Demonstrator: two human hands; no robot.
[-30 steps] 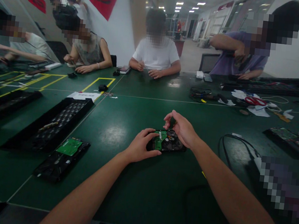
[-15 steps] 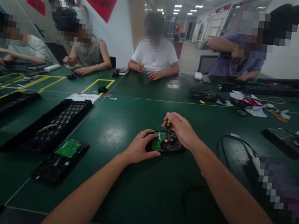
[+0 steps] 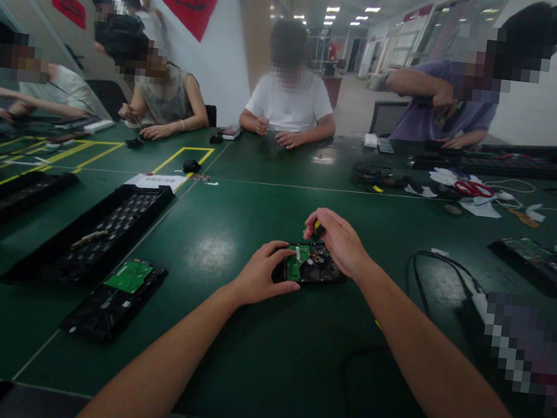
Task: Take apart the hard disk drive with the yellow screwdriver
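Note:
A black hard drive with a green circuit board point(image 3: 322, 270) lies flat on the green table point(image 3: 223, 343). Thumb and fingers of my left hand point(image 3: 267, 276) grip its left end from both sides. Above the drive's far edge, my right hand point(image 3: 338, 241) is closed around a small yellow and black screwdriver point(image 3: 317, 227). The tool's tip is too small and dark to make out. Another black drive with a green board point(image 3: 130, 277) rests on the table to the left, touched by neither hand.
Left stand a long black tray point(image 3: 99, 235) and a white paper point(image 3: 155, 181). Right are a black cable point(image 3: 417, 255), another drive point(image 3: 538, 264) and a red cable bundle point(image 3: 472, 189). Several people sit or stand across the table, one in a white shirt point(image 3: 290, 103).
The screwdriver in my right hand has turned slightly, and its yellow part shows at a different angle. My left hand has kept its hold on the drive.

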